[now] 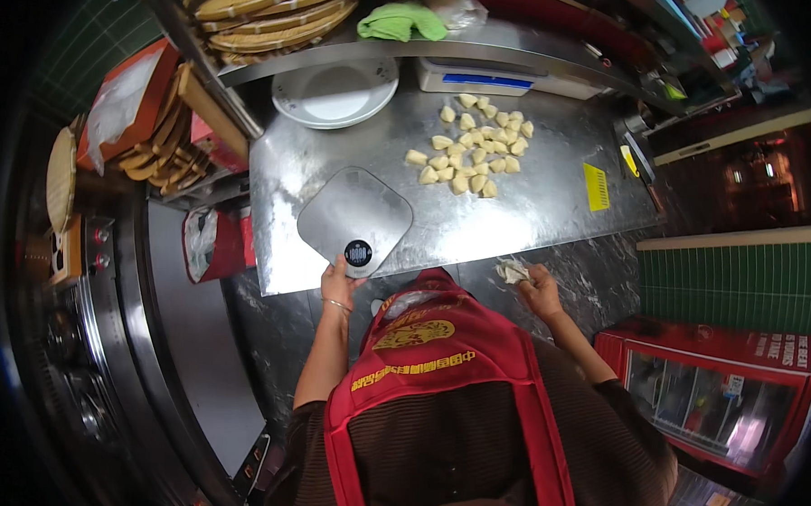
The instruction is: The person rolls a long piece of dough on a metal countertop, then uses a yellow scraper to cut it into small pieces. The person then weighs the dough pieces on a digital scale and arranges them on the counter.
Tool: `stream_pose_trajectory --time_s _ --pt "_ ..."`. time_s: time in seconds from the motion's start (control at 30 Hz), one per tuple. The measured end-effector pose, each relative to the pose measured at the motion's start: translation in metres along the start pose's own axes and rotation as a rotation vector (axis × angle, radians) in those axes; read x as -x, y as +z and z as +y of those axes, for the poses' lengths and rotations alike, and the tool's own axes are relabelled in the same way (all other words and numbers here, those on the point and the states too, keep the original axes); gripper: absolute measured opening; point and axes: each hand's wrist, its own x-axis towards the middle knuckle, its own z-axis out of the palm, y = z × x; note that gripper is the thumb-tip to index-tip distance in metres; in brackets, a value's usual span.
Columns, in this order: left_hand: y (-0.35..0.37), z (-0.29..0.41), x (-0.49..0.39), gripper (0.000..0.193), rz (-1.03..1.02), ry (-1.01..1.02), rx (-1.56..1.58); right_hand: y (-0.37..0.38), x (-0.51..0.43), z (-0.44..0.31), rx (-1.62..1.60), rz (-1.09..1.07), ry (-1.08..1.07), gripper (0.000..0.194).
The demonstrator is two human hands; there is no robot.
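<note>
A flat square digital kitchen scale (354, 207) is at the front left of the steel worktop, with its round black display (358, 252) lit. My left hand (338, 284) grips the scale's near corner, thumb on top beside the display and fingers at the edge. Whether the scale is lifted off the steel I cannot tell. Past the front edge of the worktop, my right hand (541, 291) holds a crumpled whitish cloth (513, 271). Many pale dough pieces (478, 147) are scattered farther back on the worktop.
Behind the scale stands a large white dish (338, 94), partly under a steel shelf (503, 41). A lidded plastic box (477, 78) sits beside it. On the right lie a yellow dough scraper (595, 187) and a knife (638, 157). Stoves (82, 347) line the left; a red fridge (711, 395) stands right.
</note>
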Motion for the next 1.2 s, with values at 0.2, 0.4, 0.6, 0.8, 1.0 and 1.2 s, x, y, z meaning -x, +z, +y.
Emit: stream_pose_trajectory --time_s 0.2,0.4,0.6,0.8,1.0,1.2 --pt "-0.008 0.018 -0.01 0.022 -0.025 0.075 -0.506 -0.023 0.001 0.058 -0.119 0.152 0.127 0.021" --pt "-0.049 -0.008 0.024 0.023 0.108 0.178 -0.498 -0.06 -0.067 0.074 -0.331 0.147 0.222 0.02" --pt "-0.077 -0.096 0.081 0.051 0.188 0.356 -0.916 -0.121 -0.224 -0.004 -0.113 0.294 -0.431 0.03" --pt "-0.075 -0.23 0.048 0.024 0.243 0.228 -0.786 -0.2 -0.392 -0.129 0.204 0.553 -0.92 0.043" --pt "-0.04 -0.286 0.082 0.044 0.138 0.232 -0.394 -0.168 -0.417 -0.147 0.014 0.458 -1.083 0.041" --pt "0.033 -0.247 0.142 0.047 0.185 0.248 -0.209 -0.072 -0.345 -0.024 0.14 0.076 -0.715 0.026"
